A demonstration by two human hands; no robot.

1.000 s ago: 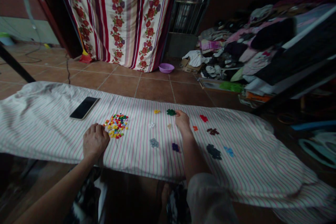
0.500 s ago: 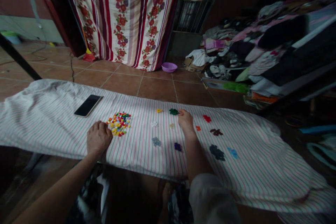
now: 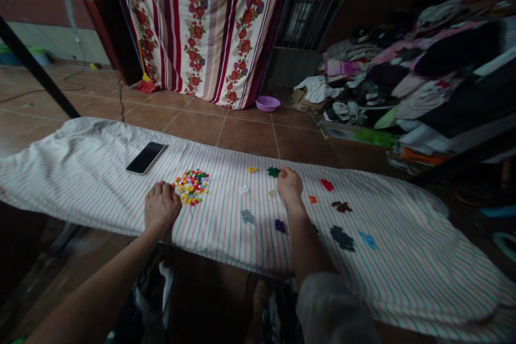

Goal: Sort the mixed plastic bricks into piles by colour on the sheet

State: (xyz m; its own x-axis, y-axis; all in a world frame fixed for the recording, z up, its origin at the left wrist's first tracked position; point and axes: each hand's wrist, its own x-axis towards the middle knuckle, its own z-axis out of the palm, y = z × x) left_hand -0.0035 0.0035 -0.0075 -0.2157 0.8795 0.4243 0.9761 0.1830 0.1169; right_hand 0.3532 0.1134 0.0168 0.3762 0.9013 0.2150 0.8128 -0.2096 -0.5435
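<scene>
My left hand (image 3: 162, 207) rests on the striped cloth (image 3: 217, 236), its curled fingertips at the left edge of a mixed pile of small coloured pieces (image 3: 192, 187). Just right of the dark green pieces (image 3: 273, 172) is my right hand (image 3: 289, 185), its fingers pinched; whatever they hold is too small to make out. Small groups lie sorted by colour: yellow (image 3: 252, 170), white (image 3: 244, 190), beige (image 3: 271, 193), grey (image 3: 247, 217) and purple (image 3: 280, 226). Right of my forearm are red (image 3: 327, 185), orange (image 3: 313, 199), brown (image 3: 342, 207), dark grey (image 3: 342, 238) and blue (image 3: 368, 239) pieces.
A phone (image 3: 147, 158) lies on the cloth behind my left hand. Beyond it, on the tiled floor, are a purple basin (image 3: 267, 104) and a red broom (image 3: 146, 84) by a floral curtain (image 3: 221, 27). Clothes (image 3: 407, 75) are heaped at the right.
The whole view has shifted, so things appear slightly further right. My right hand's fingers look more curled beside the dark green pieces. My left hand stays by the mixed pile.
</scene>
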